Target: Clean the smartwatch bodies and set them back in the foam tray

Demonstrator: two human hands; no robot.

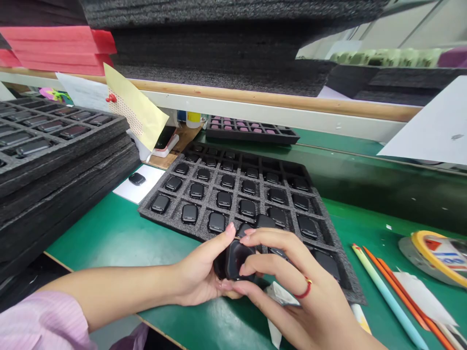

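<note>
Over the front edge of a black foam tray, my left hand (199,272) is closed around a black smartwatch body (235,260), thumb along its upper edge. My right hand (310,282) grips the same watch, its bent fingers on the glossy face and its thumb at the lower edge. Another dark piece shows behind it in the left palm, too covered to make out. The foam tray (350,274) has square pockets, many holding similar black watch bodies (216,222). Below my right hand is a crumpled white cloth or tissue (280,294), partly hidden.
Stacked foam trays (120,155) with watch bodies stand at left. One watch (136,179) lies on white paper (127,192). A shelf edge (277,104) crosses above, bearing black foam. At right are a light-blue pen (392,301), orange sticks (396,287) and a tape roll (419,250).
</note>
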